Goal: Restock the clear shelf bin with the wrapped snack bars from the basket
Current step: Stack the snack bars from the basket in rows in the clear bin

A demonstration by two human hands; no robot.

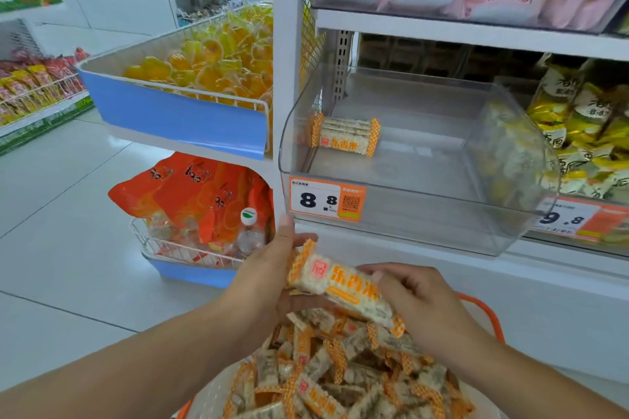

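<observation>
Snack bars (343, 286), stacked as a small bundle in white wrappers with orange checked ends, sit at lower centre of the frame between both hands. My left hand (269, 269) grips the bundle's upper-left end, fingers curled beneath and the thumb raised beside it. My right hand (415, 296) grips the lower-right end, fingers curled over the wrapper; its fingertips are hidden behind the bundle. Directly below, the basket (490, 315) holds a loose heap of identical bars; only part of its orange rim shows, and the bottom frame edge cuts it off. The clear shelf bin (408, 214) stands at centre right, with one stack of bars (345, 134) lying at its back left. I cannot count that stack through the hazy plastic. An orange price tag (326, 199) is fixed to the bin's front, left.
</observation>
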